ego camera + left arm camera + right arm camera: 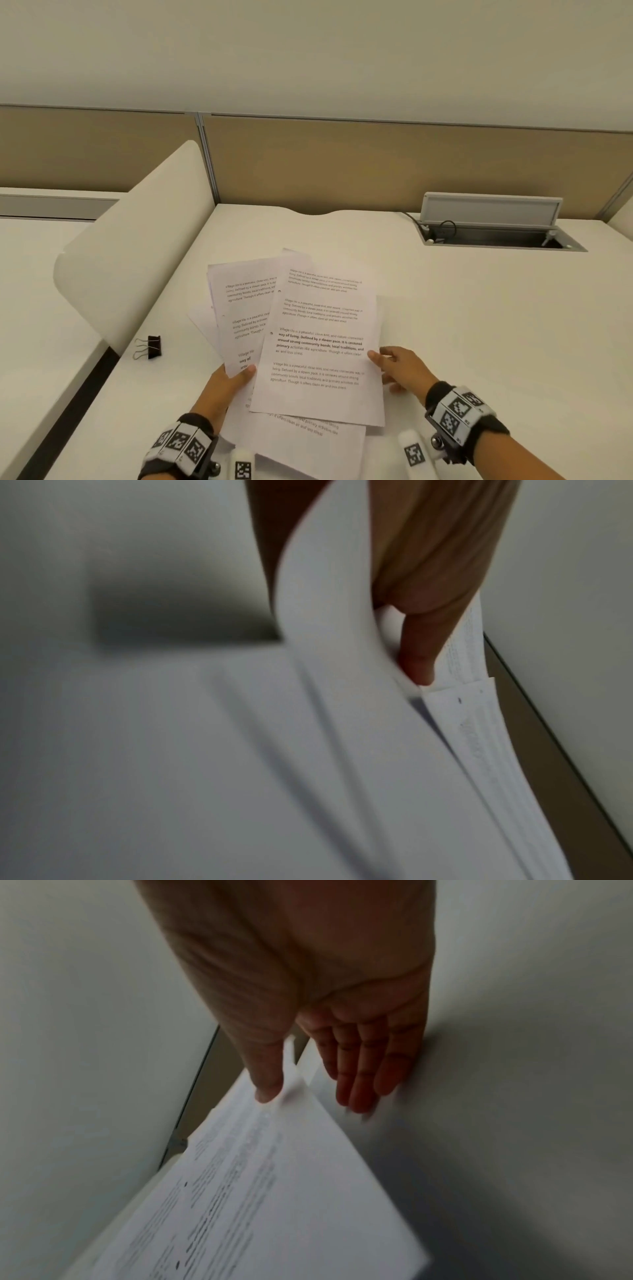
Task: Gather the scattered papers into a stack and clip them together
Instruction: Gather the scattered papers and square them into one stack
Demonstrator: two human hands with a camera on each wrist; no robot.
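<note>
Several printed sheets (318, 342) lie fanned and overlapping in the middle of the white desk (479, 325). My left hand (236, 377) grips the near-left sheets, thumb (418, 666) on top and the fingers hidden underneath. My right hand (387, 363) holds the right edge of the top sheet (274, 1191): its thumb (268, 1085) lies on the paper and the straight fingers (359, 1074) lie below it. A black binder clip (150, 346) lies on the desk to the left of the papers, apart from both hands.
A rounded white divider (137, 260) stands left of the papers, beside the clip. An open cable hatch (496, 233) sits at the back right. A tan partition (376, 164) closes the back of the desk.
</note>
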